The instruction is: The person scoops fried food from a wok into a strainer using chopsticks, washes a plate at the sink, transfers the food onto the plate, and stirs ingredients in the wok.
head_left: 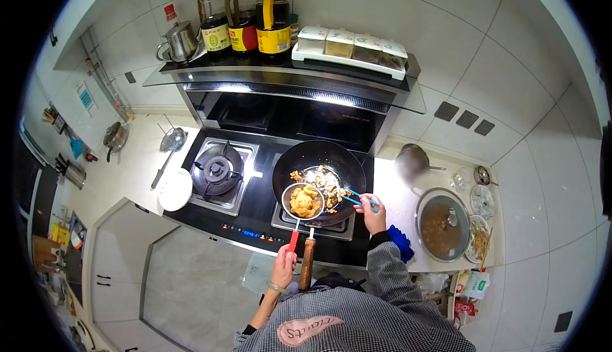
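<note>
1. The left hand point(284, 266) was closed around the red handle of a wire strainer point(303, 201), gripping it at about six o'clock from the wok.
2. The strainer's round basket hung over the near left part of the black wok point(319, 182) and carried a heap of golden fried pieces point(305, 201).
3. The right hand point(371, 214) was pinched narrow on a pair of blue chopsticks point(356, 199), at about four o'clock from the wok's centre.
4. The chopstick tips pointed toward ten o'clock, reaching in over the wok's rim beside the strainer basket; whether they touched the food could not be told.
5. More fried pieces and pale bits lay in the wok at about one o'clock from the strainer.
6. The wok's wooden handle point(307, 263) stuck out toward six o'clock, just beside the left hand and apart from it.
7. The wok sat on the right burner of the stove; the left burner point(217, 171), at nine o'clock, was bare.
8. A white plate point(174, 189) lay at the stove's left edge.
9. At three o'clock on the counter stood a lidded pot point(442, 224) of brown liquid.
10. Sauce bottles point(244, 17) stood on the hood at twelve o'clock.
</note>
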A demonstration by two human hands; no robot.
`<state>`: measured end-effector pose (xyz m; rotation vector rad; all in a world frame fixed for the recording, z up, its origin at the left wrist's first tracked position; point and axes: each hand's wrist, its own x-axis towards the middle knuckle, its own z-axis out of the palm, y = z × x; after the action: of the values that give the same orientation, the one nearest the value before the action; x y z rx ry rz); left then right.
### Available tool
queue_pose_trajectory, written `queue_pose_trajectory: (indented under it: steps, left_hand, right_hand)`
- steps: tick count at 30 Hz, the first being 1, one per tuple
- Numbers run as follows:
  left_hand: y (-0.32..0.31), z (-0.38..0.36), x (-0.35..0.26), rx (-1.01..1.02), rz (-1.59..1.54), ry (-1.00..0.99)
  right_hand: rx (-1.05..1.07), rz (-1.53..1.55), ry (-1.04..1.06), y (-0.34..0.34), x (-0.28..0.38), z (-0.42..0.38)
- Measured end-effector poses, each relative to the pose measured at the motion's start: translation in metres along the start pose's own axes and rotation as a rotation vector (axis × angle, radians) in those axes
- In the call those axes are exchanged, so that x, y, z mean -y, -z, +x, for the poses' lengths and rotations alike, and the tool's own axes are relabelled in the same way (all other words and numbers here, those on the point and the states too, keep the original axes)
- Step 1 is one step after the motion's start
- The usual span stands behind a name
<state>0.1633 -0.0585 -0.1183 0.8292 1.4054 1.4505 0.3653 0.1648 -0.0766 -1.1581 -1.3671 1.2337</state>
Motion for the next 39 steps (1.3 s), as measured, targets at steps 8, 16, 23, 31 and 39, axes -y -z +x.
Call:
queue_pose_trajectory:
  steps: [8, 16, 23, 31, 39]
  left_hand:
    - [0.002, -0.001, 0.003, -0.008, 0.045, 0.001]
    - [0.001, -0.001, 0.000, -0.003, 0.055, -0.009]
    - [0.003, -0.001, 0.002, 0.004, 0.029, 0.012]
    - [0.002, -0.002, 0.000, 0.027, 0.018, 0.016]
    - [0.011, 0.006, 0.007, 0.113, -0.188, 0.147]
  right_hand:
    - [-0.064, 0.050, 0.016, -0.003, 0.017, -0.008]
    - [0.107, 0.168, -0.046, -0.014, 0.027, 0.000]
    - [0.046, -0.069, 0.051, -0.024, -0.022, 0.025]
    - [0.072, 0.042, -0.071, -0.022, -0.005, 0.019]
    - [-0.018, -0.008, -0.018, -0.018, -0.027, 0.016]
